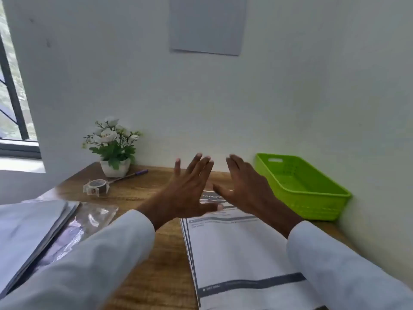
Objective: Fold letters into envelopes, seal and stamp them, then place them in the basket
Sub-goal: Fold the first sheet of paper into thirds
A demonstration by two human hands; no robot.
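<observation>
Two hands up over the desk (143, 198), and neither grip has anything in it! The left hand (187, 191) spreads its fingers wide, thumb pointing across toward the right; the right hand (245, 189) is flat too, fingers straight and together, palm turned inward. Both sit above the far end of the letters (234, 249), a stack of printed sheets with dark bands lying on the wooden desk in front of the person, the right sleeve (339, 265) resting across its near corner. Whether the left thumb touches the paper, I cannot tell. Over on the right, against the wall, the green basket (317, 204) stands just beside the letters' far corner. Left side now: a pile of pale envelopes (29, 229) with a clear plastic wrapper (93, 218) next to it, partly under the left sleeve (100, 260). Further back, a roll of tape (97, 186), a purple pen (131, 175) and a little white pot of flowers (114, 148).
</observation>
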